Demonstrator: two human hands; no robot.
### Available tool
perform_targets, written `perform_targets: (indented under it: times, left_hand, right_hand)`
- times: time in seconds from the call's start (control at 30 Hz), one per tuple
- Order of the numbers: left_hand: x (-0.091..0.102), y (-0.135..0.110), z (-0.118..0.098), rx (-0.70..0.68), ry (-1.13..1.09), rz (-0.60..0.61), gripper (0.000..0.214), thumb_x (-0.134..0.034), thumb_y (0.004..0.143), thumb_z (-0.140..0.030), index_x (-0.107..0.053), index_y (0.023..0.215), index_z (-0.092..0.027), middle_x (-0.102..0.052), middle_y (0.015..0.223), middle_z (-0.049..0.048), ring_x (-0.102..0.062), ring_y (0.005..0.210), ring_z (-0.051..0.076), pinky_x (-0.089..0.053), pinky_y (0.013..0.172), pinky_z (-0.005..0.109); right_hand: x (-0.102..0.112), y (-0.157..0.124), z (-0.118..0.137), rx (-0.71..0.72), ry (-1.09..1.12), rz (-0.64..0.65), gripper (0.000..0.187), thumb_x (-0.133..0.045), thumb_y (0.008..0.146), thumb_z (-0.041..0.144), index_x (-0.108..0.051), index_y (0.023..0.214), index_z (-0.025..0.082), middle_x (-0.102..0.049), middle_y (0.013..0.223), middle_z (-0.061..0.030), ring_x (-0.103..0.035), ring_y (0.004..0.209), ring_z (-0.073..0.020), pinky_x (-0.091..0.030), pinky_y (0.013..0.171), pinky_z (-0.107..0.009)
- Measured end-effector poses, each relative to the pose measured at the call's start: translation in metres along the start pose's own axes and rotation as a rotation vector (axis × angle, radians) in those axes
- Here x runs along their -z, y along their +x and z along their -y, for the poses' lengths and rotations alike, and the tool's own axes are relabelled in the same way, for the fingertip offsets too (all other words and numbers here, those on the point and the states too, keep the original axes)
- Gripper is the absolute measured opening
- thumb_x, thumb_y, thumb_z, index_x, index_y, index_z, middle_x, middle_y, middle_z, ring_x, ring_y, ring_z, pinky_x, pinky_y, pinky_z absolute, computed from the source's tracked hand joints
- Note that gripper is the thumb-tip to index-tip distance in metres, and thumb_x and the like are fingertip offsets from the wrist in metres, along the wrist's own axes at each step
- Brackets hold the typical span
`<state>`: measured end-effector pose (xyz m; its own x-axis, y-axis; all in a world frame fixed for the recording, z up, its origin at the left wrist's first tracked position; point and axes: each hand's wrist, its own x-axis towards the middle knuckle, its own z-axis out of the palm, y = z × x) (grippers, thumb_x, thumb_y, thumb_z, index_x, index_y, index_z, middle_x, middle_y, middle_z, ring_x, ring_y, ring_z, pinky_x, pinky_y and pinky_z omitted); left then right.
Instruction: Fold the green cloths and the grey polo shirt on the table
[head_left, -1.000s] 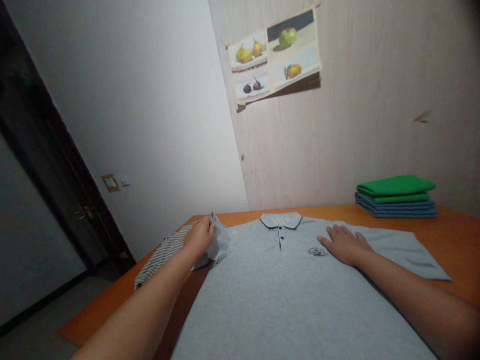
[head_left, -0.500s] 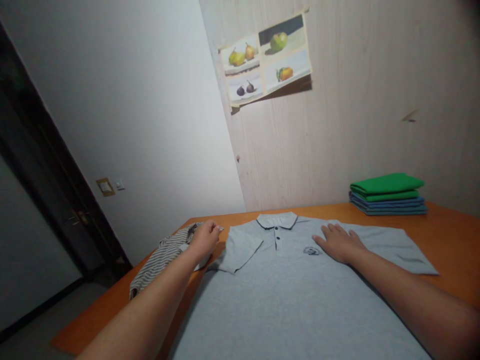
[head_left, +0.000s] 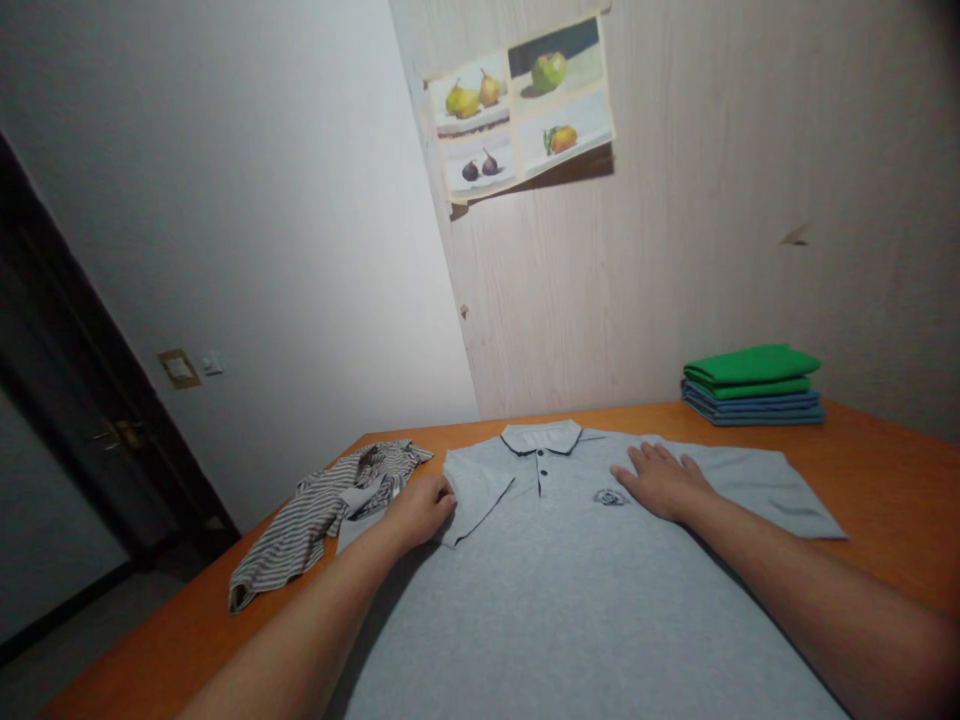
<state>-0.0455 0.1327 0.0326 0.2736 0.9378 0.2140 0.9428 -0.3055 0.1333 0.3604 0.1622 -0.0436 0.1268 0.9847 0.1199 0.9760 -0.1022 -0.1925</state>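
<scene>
A light grey polo shirt [head_left: 570, 590] lies spread front up, its dark-edged collar at the far end. The sleeve on the left is folded in over the body, and the other sleeve stretches out to the right. My left hand [head_left: 425, 508] is closed at the outer edge of the folded sleeve, its fingertips partly hidden, gripping the cloth there. Flat on the chest beside the small dark emblem rests my right hand [head_left: 664, 480], fingers spread.
A crumpled striped garment [head_left: 300, 525] lies left on the orange table [head_left: 142, 640]. At the back right stands a stack of folded green and blue cloths [head_left: 754, 385]. Fruit pictures [head_left: 525, 110] hang on the wall behind.
My left hand has come nearer and slightly right, onto the folded sleeve's edge, uncovering more of the striped garment. My right hand stays flat on the shirt. The view has shifted slightly.
</scene>
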Motion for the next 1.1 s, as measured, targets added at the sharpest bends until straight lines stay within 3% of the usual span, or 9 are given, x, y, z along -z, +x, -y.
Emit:
perform_targets:
  times: [0.2,0.33,0.47,0.63,0.7,0.83,1.0,1.1]
  left_hand:
    - [-0.019,0.032,-0.014,0.013,0.078,-0.106,0.034,-0.039,0.099,-0.029,-0.064,0.120,-0.019,-0.067,0.126,0.0120,-0.059,0.121,0.023,-0.041,0.104,0.034]
    - [-0.042,0.039,-0.014,0.012,0.112,-0.043,0.047,-0.038,0.099,-0.038,-0.054,0.136,-0.014,-0.052,0.148,0.0163,-0.043,0.141,0.025,-0.031,0.116,0.036]
    - [-0.051,0.042,-0.011,0.014,0.141,0.072,0.059,-0.036,0.098,-0.050,-0.054,0.137,-0.010,-0.048,0.151,0.0198,-0.040,0.144,0.028,-0.029,0.118,0.037]
    - [-0.044,0.049,-0.011,0.063,0.171,0.097,0.075,-0.028,0.096,-0.063,-0.042,0.148,-0.011,-0.032,0.160,0.0217,-0.025,0.151,0.033,-0.026,0.119,0.049]
    - [-0.042,0.054,-0.013,0.068,0.171,0.124,0.077,-0.027,0.095,-0.066,-0.044,0.146,-0.011,-0.035,0.158,0.0236,-0.031,0.148,0.035,-0.031,0.115,0.050]
    - [-0.037,0.064,-0.013,0.048,0.171,0.143,0.068,-0.027,0.096,-0.065,-0.061,0.128,-0.015,-0.056,0.143,0.0208,-0.049,0.136,0.033,-0.038,0.110,0.045]
    - [-0.036,0.073,-0.006,0.111,0.187,0.072,0.063,-0.028,0.098,-0.054,-0.050,0.138,-0.011,-0.039,0.156,0.0231,-0.033,0.147,0.032,-0.031,0.114,0.049]
    - [-0.037,0.078,-0.003,0.152,0.182,0.100,0.062,-0.034,0.095,-0.059,-0.059,0.128,-0.013,-0.051,0.147,0.0246,-0.044,0.139,0.037,-0.036,0.108,0.055]
  right_hand:
    - [-0.001,0.001,0.000,0.001,-0.005,-0.003,0.077,-0.024,0.096,0.062,-0.039,0.153,0.013,-0.029,0.162,-0.0170,-0.020,0.151,-0.0342,-0.016,0.117,-0.061]
    - [-0.002,0.002,0.000,0.000,-0.010,0.001,0.077,-0.024,0.096,0.063,-0.038,0.153,0.013,-0.029,0.163,-0.0165,-0.020,0.151,-0.0339,-0.015,0.117,-0.061]
    - [-0.001,0.001,0.000,-0.009,-0.008,0.012,0.079,-0.023,0.096,0.063,-0.034,0.155,0.012,-0.027,0.163,-0.0163,-0.019,0.151,-0.0333,-0.014,0.118,-0.060]
    - [0.002,0.000,0.002,-0.014,-0.005,0.031,0.080,-0.023,0.096,0.064,-0.033,0.155,0.012,-0.025,0.164,-0.0160,-0.016,0.152,-0.0328,-0.013,0.118,-0.059]
    - [0.004,-0.001,0.003,-0.017,0.000,0.035,0.079,-0.022,0.096,0.064,-0.032,0.156,0.012,-0.025,0.164,-0.0160,-0.016,0.152,-0.0328,-0.013,0.118,-0.059]
    - [0.006,-0.003,0.003,-0.012,0.010,0.041,0.080,-0.022,0.096,0.064,-0.031,0.156,0.012,-0.024,0.164,-0.0164,-0.016,0.152,-0.0331,-0.012,0.119,-0.059]
    - [0.007,-0.005,0.004,-0.019,0.012,0.040,0.079,-0.022,0.096,0.064,-0.032,0.156,0.013,-0.025,0.164,-0.0163,-0.016,0.152,-0.0329,-0.010,0.119,-0.058]
    - [0.009,-0.005,0.006,-0.017,0.016,0.041,0.079,-0.022,0.097,0.063,-0.032,0.156,0.013,-0.024,0.164,-0.0167,-0.016,0.152,-0.0329,-0.010,0.119,-0.058]
